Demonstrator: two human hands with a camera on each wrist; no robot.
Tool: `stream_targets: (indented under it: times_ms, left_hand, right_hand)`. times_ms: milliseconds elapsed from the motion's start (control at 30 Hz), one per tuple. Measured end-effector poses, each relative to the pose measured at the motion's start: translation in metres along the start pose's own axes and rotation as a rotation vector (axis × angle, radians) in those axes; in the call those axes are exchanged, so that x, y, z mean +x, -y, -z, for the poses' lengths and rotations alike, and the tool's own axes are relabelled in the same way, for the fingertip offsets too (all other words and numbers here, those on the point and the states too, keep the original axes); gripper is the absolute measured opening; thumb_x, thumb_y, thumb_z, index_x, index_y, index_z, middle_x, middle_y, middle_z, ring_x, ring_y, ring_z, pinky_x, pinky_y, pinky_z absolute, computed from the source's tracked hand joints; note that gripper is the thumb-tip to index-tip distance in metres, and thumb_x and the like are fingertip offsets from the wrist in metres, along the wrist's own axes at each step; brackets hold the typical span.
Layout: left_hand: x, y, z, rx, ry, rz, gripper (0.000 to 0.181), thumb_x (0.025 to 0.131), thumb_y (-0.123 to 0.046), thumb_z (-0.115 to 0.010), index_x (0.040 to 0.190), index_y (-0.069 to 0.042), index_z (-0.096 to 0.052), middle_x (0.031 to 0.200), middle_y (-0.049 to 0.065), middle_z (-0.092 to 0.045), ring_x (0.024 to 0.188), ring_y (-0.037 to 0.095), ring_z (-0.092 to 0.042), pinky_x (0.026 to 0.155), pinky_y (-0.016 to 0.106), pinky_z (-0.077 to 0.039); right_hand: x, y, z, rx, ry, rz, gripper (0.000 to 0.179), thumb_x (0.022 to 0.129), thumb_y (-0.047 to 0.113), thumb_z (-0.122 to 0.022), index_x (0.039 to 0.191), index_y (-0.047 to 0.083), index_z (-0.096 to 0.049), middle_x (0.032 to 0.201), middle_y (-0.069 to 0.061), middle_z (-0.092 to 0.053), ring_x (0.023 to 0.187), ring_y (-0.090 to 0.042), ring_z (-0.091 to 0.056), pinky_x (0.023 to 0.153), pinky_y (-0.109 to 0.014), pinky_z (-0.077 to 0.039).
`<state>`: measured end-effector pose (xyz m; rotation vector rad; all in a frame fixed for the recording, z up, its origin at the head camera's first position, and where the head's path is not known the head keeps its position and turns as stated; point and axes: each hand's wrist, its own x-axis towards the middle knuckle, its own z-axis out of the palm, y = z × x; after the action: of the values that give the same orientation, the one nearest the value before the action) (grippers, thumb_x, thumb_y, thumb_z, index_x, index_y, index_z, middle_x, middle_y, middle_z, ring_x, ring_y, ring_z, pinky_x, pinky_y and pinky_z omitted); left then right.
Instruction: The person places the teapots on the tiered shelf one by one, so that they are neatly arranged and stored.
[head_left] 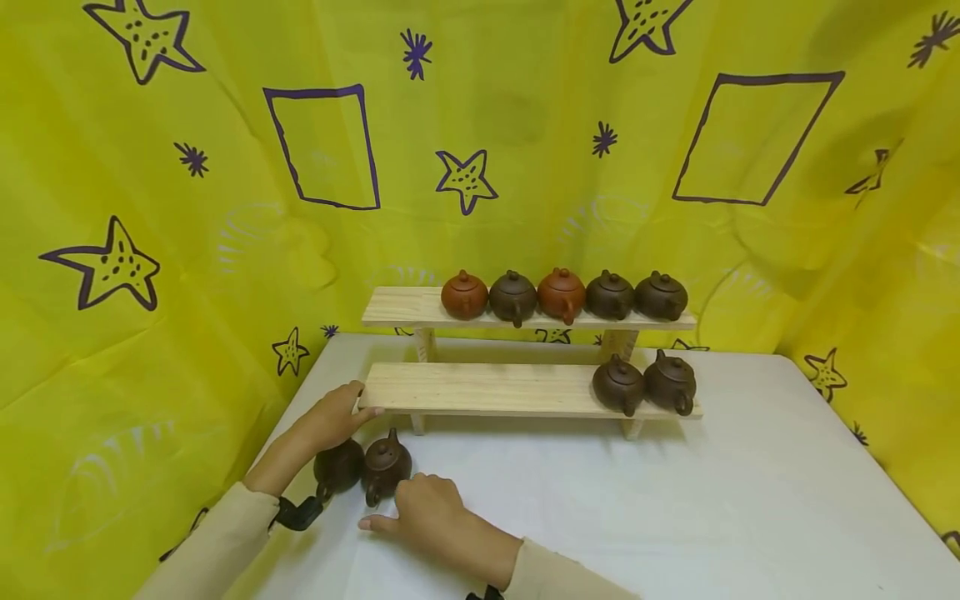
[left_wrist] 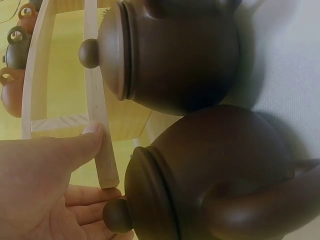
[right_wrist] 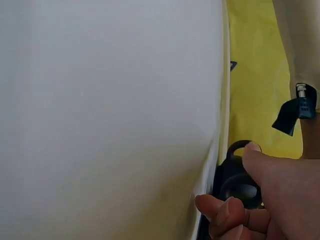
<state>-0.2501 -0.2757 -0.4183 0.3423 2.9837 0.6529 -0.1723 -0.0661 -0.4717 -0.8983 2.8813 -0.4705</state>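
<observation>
My left hand grips the left end of the lower board of a two-tier wooden shelf. In the left wrist view its thumb lies along the board's edge, the other fingers at the board's end. Below that hand, a dark brown teapot stands on the table beside a second dark brown teapot. My right hand is just right of the second teapot, fingers loosely bent and thumb stretched left. In the right wrist view the thumb overlaps the handle of a dark teapot.
On the top board stand several teapots, including a reddish one and a dark one. Two dark brown teapots, one at the end, stand at the lower board's right. A yellow patterned curtain surrounds the white table.
</observation>
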Motion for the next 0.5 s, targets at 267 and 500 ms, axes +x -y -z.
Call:
stream_targets:
  times_ms: [267,500]
  left_hand:
    - [0.002,0.001,0.002,-0.007,0.017,0.014,0.058,0.107,-0.028,-0.065,0.134,0.021,-0.048,0.125,0.038,-0.062,0.115,0.046,-0.064,0.097,0.059,-0.052]
    - [0.001,-0.001,0.002,-0.013,0.026,0.013,0.059,0.107,-0.028,-0.065,0.134,0.021,-0.047,0.126,0.039,-0.062,0.117,0.048,-0.063,0.097,0.060,-0.052]
  right_hand:
    - [0.010,0.005,0.001,-0.007,-0.051,-0.022,0.066,0.100,0.061,-0.062,0.053,0.017,-0.053,0.057,0.002,-0.051,0.052,-0.013,-0.051,0.046,-0.031,-0.043]
    - [0.008,-0.011,0.014,-0.048,-0.075,-0.036,0.036,0.088,0.032,-0.071,0.061,0.014,-0.055,0.060,0.000,-0.053,0.051,-0.012,-0.047,0.045,-0.032,-0.043]
